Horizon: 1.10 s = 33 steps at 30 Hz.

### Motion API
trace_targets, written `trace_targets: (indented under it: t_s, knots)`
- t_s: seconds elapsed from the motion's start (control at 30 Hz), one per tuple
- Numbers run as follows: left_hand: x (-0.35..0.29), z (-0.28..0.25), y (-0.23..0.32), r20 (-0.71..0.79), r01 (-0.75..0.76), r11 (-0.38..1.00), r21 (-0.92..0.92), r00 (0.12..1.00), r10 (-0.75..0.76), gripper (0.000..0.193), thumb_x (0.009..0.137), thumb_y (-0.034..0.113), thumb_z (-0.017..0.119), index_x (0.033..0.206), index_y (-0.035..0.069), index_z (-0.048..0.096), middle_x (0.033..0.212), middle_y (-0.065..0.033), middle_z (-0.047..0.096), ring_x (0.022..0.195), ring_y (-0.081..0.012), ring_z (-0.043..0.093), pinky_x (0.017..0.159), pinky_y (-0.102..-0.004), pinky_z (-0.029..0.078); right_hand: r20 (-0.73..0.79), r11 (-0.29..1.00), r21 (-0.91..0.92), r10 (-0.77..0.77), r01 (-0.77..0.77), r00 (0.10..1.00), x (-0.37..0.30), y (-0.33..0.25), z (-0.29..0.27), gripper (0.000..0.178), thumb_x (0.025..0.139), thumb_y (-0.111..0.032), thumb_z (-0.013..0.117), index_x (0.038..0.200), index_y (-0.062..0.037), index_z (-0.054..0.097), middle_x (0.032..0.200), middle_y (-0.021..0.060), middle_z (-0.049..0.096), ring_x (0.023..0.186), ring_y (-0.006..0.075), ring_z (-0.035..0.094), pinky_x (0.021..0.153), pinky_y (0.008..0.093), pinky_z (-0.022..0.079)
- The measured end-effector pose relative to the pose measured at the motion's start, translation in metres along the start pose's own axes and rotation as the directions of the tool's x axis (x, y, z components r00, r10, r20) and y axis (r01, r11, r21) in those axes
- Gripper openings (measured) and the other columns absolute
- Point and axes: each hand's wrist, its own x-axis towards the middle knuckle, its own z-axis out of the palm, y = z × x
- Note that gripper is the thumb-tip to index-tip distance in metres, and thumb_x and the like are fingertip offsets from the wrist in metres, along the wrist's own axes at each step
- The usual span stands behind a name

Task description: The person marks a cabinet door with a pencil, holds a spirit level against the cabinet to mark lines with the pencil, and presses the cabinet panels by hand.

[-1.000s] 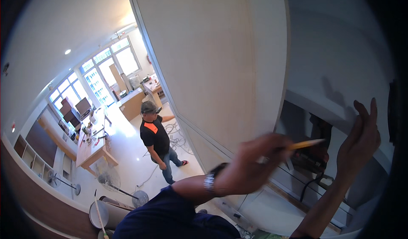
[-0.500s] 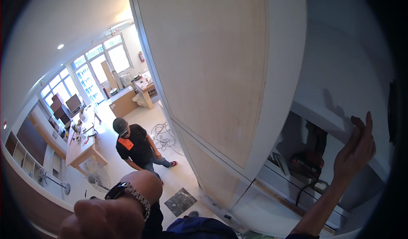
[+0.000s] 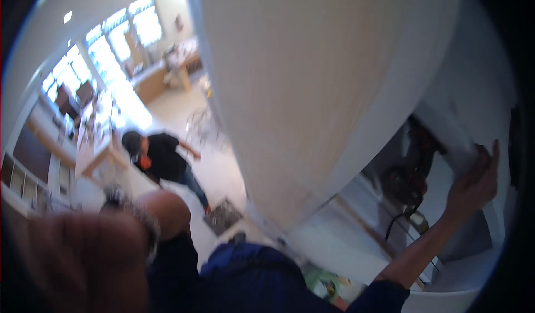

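My left hand (image 3: 89, 252) is close up at the lower left, smeared by motion, so its fingers cannot be made out. A metal-band watch (image 3: 146, 224) sits on that wrist. On the right, my right hand (image 3: 473, 185) is raised with its fingers stretched out, beside the pale ledge (image 3: 446, 126) inside a shadowed white recess; whether it touches the ledge is unclear. Below and left of it in the recess, a red and black power tool (image 3: 404, 182) with a dark cord rests near a slatted surface. Between my hands stands a tall pale wood-faced panel (image 3: 317, 90) with white edging.
Down on the floor at left, a person (image 3: 164, 154) in a dark shirt and cap walks near a dark square mat (image 3: 223, 217). Farther off are a long wooden worktable (image 3: 103, 146), coiled cable (image 3: 203, 126) and bright windows (image 3: 111, 40). Green material (image 3: 320, 282) lies below me.
The whole view has shifted and blurred. My left hand has come closer, toward the lower left. My right hand stays near the ledge. The person below has walked on, nearer the mat.
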Motion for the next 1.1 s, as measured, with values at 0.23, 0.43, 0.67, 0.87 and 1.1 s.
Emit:
trace_targets:
  t_s: [0.23, 0.43, 0.67, 0.87, 1.1]
  knots:
    - [-0.281, -0.181, 0.045, -0.668, 0.877, -0.281, 0.389, 0.059, -0.742, 0.018, 0.090, 0.011, 0.058, 0.097, -0.004, 0.066, 0.076, -0.0041, 0.062, 0.060, -0.0092, 0.053, 0.055, -0.0238, 0.043, -0.068, 0.991, -0.102, 0.078, -0.085, 0.995, -0.005, 0.045, 0.015, 0.027, 0.099, -0.027, 0.043, 0.105, -0.0174, 0.068, 0.098, 0.0096, 0.069, 0.082, 0.0320, 0.067, 0.065, 0.0396, 0.053]
    - [-0.497, -0.263, 0.278, -0.795, 0.305, -0.810, 0.501, -0.207, -0.570, 0.023, 0.080, 0.019, 0.062, 0.087, -0.001, 0.069, 0.069, -0.0124, 0.066, 0.057, -0.0188, 0.061, 0.054, -0.0352, 0.048, 0.017, 0.987, 0.108, 0.114, -0.115, 0.993, 0.002, -0.007, 0.001, 0.031, 0.099, -0.022, 0.044, 0.112, -0.0034, 0.064, 0.103, 0.0093, 0.069, 0.091, 0.0231, 0.066, 0.084, 0.0325, 0.048]
    - [-0.538, -0.274, 0.372, -0.736, -0.061, -0.840, 0.538, -0.520, -0.434, 0.022, 0.074, 0.005, 0.058, 0.092, 0.002, 0.070, 0.089, -0.0237, 0.067, 0.085, -0.0339, 0.067, 0.079, -0.0399, 0.052, -0.016, 0.737, 0.611, 0.377, -0.290, 0.926, -0.001, -0.040, -0.027, 0.031, 0.098, -0.018, 0.049, 0.118, 0.0042, 0.056, 0.107, 0.0179, 0.067, 0.105, 0.0218, 0.061, 0.093, 0.0306, 0.044]
    - [-0.546, -0.286, 0.329, -0.662, -0.011, -0.817, 0.577, -0.591, -0.460, 0.019, 0.075, 0.005, 0.057, 0.086, -0.001, 0.070, 0.085, -0.0220, 0.068, 0.082, -0.0338, 0.067, 0.077, -0.0407, 0.052, 0.541, 0.392, 0.619, 0.416, -0.681, 0.731, -0.080, -0.049, -0.075, 0.020, 0.094, -0.014, 0.056, 0.095, 0.0050, 0.063, 0.068, 0.0081, 0.062, 0.056, 0.0109, 0.055, 0.058, 0.0228, 0.045]
    - [-0.555, -0.316, 0.298, -0.611, -0.001, -0.873, 0.488, -0.715, -0.341, 0.020, 0.077, 0.009, 0.058, 0.089, -0.002, 0.070, 0.086, -0.0230, 0.067, 0.082, -0.0365, 0.066, 0.077, -0.0416, 0.052, 0.534, 0.660, 0.087, 0.601, -0.746, 0.595, -0.137, 0.007, -0.052, 0.015, 0.088, -0.009, 0.062, 0.098, 0.0022, 0.064, 0.083, 0.0067, 0.065, 0.073, 0.0100, 0.060, 0.065, 0.0258, 0.048]
